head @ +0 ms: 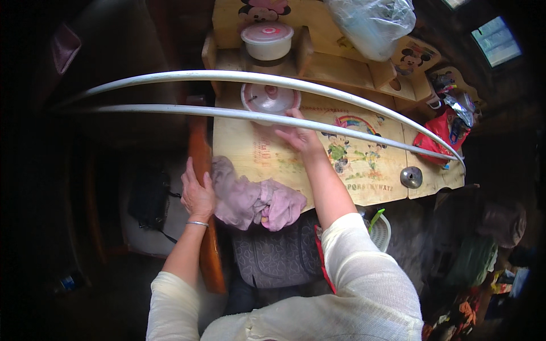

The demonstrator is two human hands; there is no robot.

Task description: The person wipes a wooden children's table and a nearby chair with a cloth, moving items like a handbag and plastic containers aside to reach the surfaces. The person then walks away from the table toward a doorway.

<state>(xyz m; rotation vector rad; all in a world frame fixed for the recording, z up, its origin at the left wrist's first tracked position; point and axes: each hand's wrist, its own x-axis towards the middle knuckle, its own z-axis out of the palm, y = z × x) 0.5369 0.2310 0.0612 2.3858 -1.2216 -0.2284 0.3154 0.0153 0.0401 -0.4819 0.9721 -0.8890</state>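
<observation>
My left hand (198, 192) rests on the wooden armrest (209, 255) at the left edge of a wooden desk (277, 157). Over the desk my right hand (296, 132) is spread at the lower right rim of a lidded bowl (271, 98); a white pole crosses in front, and whether the fingers touch the bowl cannot be told. A crumpled pink cloth (256, 198) lies on the near left corner, close to my left hand. Another lidded container (267, 40) stands in the desk's shelf. Two white curved poles (256, 76) span the view above the desk.
A round metal lid (411, 177) and a red bag (437, 132) lie on the desk's right part. A clear plastic bag (375, 25) is at the shelf top. Below are a grey patterned backpack (279, 255) and a white basket (381, 232). A black bag (148, 198) lies on the left seat.
</observation>
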